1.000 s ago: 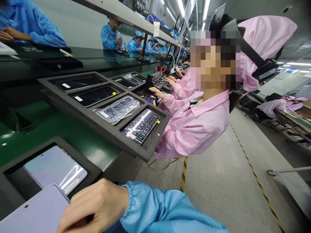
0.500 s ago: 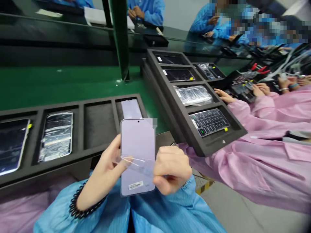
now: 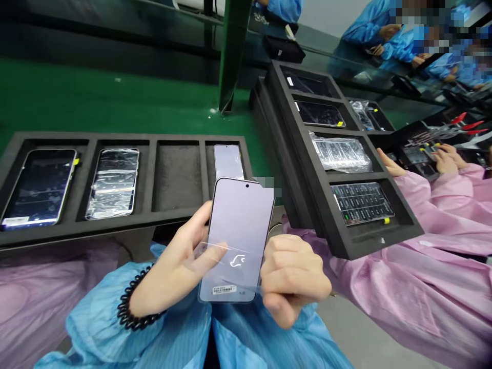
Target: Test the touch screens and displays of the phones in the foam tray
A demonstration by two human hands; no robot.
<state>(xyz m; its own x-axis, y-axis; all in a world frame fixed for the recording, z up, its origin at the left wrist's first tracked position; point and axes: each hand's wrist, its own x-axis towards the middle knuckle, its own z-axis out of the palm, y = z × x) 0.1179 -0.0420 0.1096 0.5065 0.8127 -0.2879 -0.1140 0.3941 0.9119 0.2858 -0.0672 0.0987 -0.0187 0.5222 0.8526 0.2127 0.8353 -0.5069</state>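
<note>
Works at a green bench (image 3: 115, 97) bearing a long tray (image 3: 148, 179) of phones (image 3: 40, 184) and, to the right, stacked trays (image 3: 277, 154), with blue-clad workers (image 3: 365, 31) beyond and pink sleeves (image 3: 407, 292) alongside. Holds a pale-screened phone (image 3: 242, 220) in front of the long tray, clasped in the left grip (image 3: 184, 261) with thumb over its screen, and keeps the right grip (image 3: 294, 274) curled at its right edge, unclear whether pinching the clear film (image 3: 249, 271). Looks down now, rather than toward a pink-clad co-worker as a second ago, and tilts it more rightward than half a second ago.
</note>
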